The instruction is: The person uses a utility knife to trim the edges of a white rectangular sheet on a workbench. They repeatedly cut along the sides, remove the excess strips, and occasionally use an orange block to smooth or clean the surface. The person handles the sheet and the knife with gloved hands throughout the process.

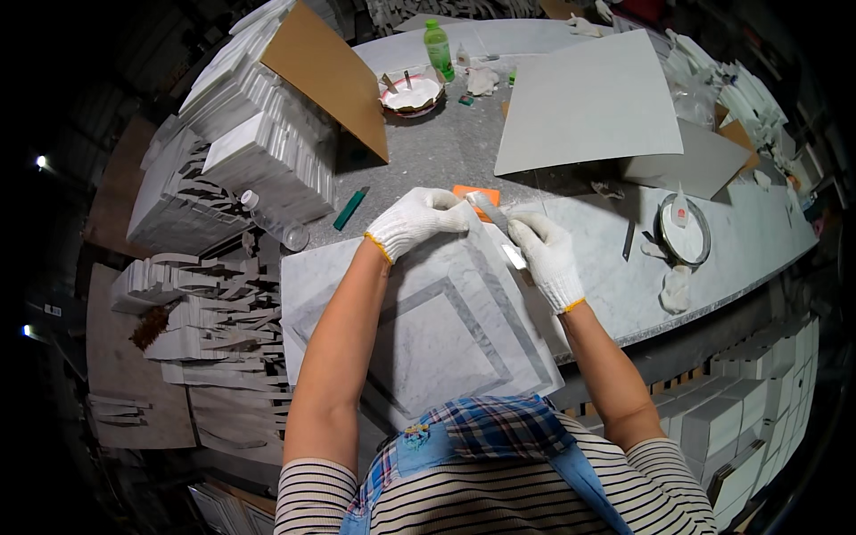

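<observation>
Marble tile (446,321) lies under both gloved hands, left hand (415,221) and right hand (546,257), each grip clenched on a metal strip (499,234).

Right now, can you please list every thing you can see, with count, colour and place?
marble panel: one, white-grey with square frames, under both hands
scraper blade: one, metallic, between the hands
orange piece: one, beyond the left hand
green bottle: one, far table
dish: one, white, beside the bottle
grey board: one, far right
brown cardboard: one, on stone stacks
round tin: one, right
clear bottle: one, left
green knife: one, left
hands: left, right, white gloves
</observation>
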Demonstrator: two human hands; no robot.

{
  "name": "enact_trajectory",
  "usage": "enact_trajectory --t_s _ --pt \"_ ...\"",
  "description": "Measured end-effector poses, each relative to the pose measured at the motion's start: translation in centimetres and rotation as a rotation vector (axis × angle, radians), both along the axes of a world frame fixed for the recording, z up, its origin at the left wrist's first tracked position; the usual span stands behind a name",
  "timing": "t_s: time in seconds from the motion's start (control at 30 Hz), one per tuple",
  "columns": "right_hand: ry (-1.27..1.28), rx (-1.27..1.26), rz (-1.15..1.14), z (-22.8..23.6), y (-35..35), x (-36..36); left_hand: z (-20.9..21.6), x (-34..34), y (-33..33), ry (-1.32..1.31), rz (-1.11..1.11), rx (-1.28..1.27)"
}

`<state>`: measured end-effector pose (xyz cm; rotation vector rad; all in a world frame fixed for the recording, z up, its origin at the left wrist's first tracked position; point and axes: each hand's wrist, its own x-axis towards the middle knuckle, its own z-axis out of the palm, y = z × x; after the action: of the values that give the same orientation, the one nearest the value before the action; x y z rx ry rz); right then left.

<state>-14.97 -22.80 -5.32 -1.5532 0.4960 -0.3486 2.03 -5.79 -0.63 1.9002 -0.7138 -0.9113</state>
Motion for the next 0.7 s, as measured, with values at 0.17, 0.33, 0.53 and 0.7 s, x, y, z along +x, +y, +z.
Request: enact_trajectory --t_s 0.17,0.33,0.53,0.7 --pt "-0.058 -0.154 0.001 -1.1 0.2 0.5 -0.8 0.5 0.1 0.02 -0.013 -0.017" --pt "-0.079 -0.215 -0.016 -0.6 0.4 0.4 -0.6 0.4 0.0 -0.018 -0.02 0.007" --pt "-0.082 -0.219 -0.021 -0.5 0.4 0.5 -0.1 0.1 0.0 -0.036 -0.022 0.016" --pt "-0.07 -0.276 -0.05 0.2 0.6 0.4 0.2 0.0 -0.1 -0.068 -0.006 0.054"
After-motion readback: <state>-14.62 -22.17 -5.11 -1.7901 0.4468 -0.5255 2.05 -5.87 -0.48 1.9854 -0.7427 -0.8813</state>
